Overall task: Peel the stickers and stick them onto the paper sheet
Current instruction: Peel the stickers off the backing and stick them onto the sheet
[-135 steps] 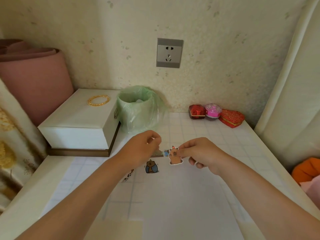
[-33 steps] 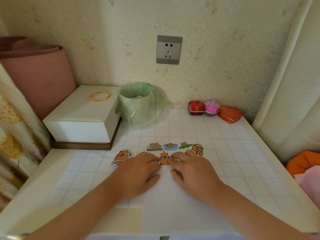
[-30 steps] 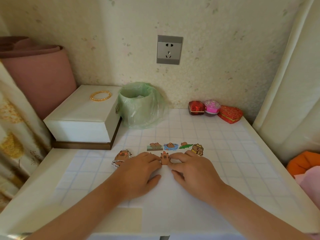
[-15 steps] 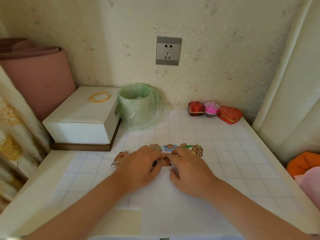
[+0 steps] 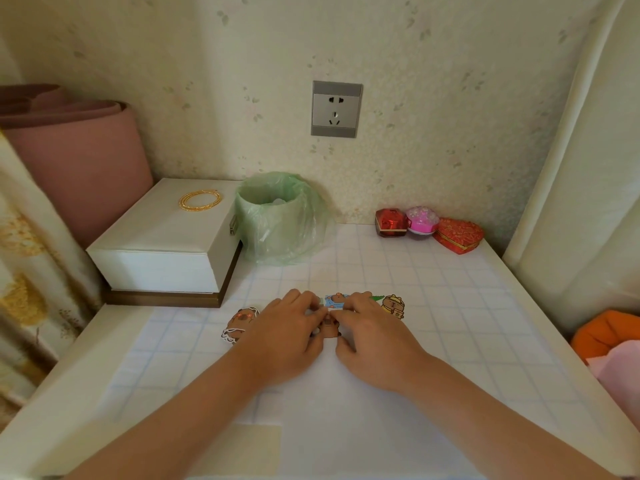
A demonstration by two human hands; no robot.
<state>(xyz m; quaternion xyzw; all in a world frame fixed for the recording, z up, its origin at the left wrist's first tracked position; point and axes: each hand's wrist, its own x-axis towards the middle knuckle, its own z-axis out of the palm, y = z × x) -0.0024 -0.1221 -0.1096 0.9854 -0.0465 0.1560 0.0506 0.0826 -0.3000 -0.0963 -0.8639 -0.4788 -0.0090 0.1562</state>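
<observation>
Head view: brown sticker (image 5: 329, 330) flat on the sheet (image 5: 322, 410), close to its far edge, half hidden under fingertips. Cannot tell whether all of it is stuck down yet.

Left hand (image 5: 287, 337) and right hand (image 5: 377, 341) both palm-down, side by side, fingers (image 5: 304, 306) nearly straight and meeting over the sticker's top. Gripping nothing; only pressing.

Just beyond the fingertips, blue sticker (image 5: 336, 299) in a short row with a yellow-hatted one (image 5: 393, 305) at its right end; another one (image 5: 239, 322) lying apart to the left on the grid mat (image 5: 450, 306). Farther back on the bench (image 5: 52, 393), a bagged bin (image 5: 277, 220) and a white box (image 5: 162, 244).

Likely troubles from here:
- Pushing inward from both sides at once: risks a crease or a trapped bubble in the middle. Safer to smooth outward from the centre.
- Pressing with a sideways drag: could slide the loose sheet over the mat and skew the sticker's place.
- Lifting off too quickly: may pull up an unstuck edge that clings to a fingertip.
- Reaching forward carelessly: could brush the row just beyond and knock those pieces out of line, or nudge the blue one so it overlaps the brown.
</observation>
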